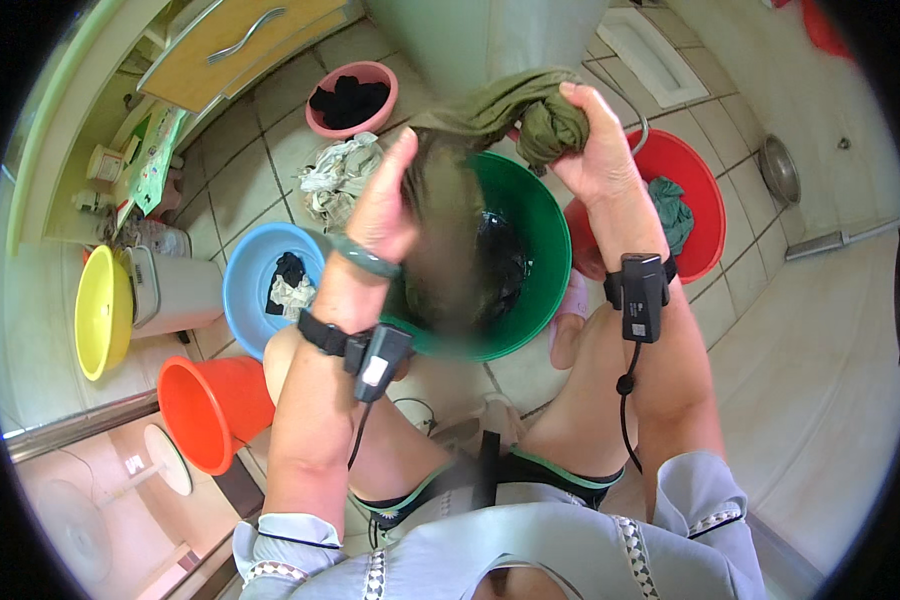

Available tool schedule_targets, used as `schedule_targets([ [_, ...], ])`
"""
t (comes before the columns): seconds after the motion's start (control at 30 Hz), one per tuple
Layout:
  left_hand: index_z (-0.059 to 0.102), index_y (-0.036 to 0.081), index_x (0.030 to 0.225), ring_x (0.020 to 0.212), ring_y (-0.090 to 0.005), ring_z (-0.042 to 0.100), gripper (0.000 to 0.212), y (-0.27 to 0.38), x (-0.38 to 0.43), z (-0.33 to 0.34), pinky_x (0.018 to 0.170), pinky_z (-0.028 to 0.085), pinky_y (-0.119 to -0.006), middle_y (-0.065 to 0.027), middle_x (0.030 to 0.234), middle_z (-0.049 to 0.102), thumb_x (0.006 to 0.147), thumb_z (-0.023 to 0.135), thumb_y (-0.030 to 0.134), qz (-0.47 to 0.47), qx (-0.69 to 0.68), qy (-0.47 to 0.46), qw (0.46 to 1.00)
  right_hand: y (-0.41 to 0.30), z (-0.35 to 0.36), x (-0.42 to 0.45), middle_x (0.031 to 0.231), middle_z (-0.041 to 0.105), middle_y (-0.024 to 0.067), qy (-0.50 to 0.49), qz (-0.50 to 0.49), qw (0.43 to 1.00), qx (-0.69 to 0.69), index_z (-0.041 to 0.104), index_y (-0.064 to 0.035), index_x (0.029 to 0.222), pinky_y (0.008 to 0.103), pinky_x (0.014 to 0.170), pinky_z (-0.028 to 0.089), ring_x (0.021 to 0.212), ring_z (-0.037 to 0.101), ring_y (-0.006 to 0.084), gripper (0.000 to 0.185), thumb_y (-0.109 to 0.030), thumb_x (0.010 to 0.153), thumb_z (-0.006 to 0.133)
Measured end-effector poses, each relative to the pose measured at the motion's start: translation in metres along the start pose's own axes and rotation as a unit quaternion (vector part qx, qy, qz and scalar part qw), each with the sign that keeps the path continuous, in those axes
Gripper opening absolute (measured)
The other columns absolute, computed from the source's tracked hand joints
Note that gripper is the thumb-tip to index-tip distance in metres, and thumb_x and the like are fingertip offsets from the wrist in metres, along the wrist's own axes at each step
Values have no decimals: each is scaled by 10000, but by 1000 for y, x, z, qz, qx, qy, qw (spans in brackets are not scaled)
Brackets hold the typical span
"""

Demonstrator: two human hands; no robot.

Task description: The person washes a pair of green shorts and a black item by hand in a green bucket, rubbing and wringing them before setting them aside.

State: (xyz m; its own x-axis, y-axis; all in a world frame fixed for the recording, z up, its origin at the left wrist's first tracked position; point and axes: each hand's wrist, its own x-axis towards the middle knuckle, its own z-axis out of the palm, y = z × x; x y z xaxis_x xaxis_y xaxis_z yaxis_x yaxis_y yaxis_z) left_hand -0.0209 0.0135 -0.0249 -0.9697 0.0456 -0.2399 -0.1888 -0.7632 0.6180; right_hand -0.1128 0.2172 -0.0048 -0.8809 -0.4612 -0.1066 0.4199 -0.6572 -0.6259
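An olive-green cloth garment (487,112) stretches between my two hands above a green plastic tub (551,247). My right hand (596,142) is closed around a bunched, twisted part of it over the tub's far right side. At the garment's left end is my left hand (386,202), thumb raised, its fingers mostly hidden behind cloth and palm. The part hanging between the hands is blurred and hides some of the tub. Dark wet cloth or water (502,262) lies inside the tub.
Around the tub stand a red bucket (709,217) with green cloth, a blue basin (247,262) with small cloths, and a pink basin (390,112) with black cloth. Whitish cloths (337,180) lie on the tiles. An orange bucket (217,405) and a yellow basin (105,315) are at left.
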Motion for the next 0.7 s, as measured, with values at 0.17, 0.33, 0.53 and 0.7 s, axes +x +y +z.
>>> schedule_targets([
  [0.17, 538, 56, 1242, 1081, -260, 560, 569, -14, 12, -25, 919, 454, -423, -117, 1217, 586, 901, 531, 511, -89, -126, -43, 987, 52, 9, -3, 989, 607, 49, 9, -18, 955, -295, 575, -62, 1138, 312, 854, 472, 930, 583, 163, 336, -158, 819, 618],
  [0.33, 630, 125, 907, 847, -227, 622, 405, -25, 12, -71, 787, 511, -431, -65, 923, 661, 905, 514, 513, -177, -122, -20, 976, 105, 52, -49, 1031, 616, 216, -128, -103, 793, -587, 588, -23, 1060, 351, 838, 470, 979, 611, 286, 344, -199, 766, 620],
  [0.53, 610, 105, 1083, 943, -212, 604, 343, -67, 12, -21, 865, 476, -398, -55, 1072, 645, 956, 418, 360, -123, -51, 181, 974, 105, -15, 2, 906, 647, 218, 135, -96, 729, -664, 592, -22, 1032, 391, 770, 494, 844, 628, 330, 313, -218, 787, 593],
  [0.7, 605, 95, 1015, 849, -201, 594, 315, -52, 12, -60, 787, 478, -414, -57, 978, 629, 959, 420, 343, -102, -54, 153, 981, 128, 43, -47, 932, 635, 240, -30, -84, 729, -678, 599, -31, 1027, 368, 789, 500, 932, 645, 325, 301, -212, 788, 618],
])
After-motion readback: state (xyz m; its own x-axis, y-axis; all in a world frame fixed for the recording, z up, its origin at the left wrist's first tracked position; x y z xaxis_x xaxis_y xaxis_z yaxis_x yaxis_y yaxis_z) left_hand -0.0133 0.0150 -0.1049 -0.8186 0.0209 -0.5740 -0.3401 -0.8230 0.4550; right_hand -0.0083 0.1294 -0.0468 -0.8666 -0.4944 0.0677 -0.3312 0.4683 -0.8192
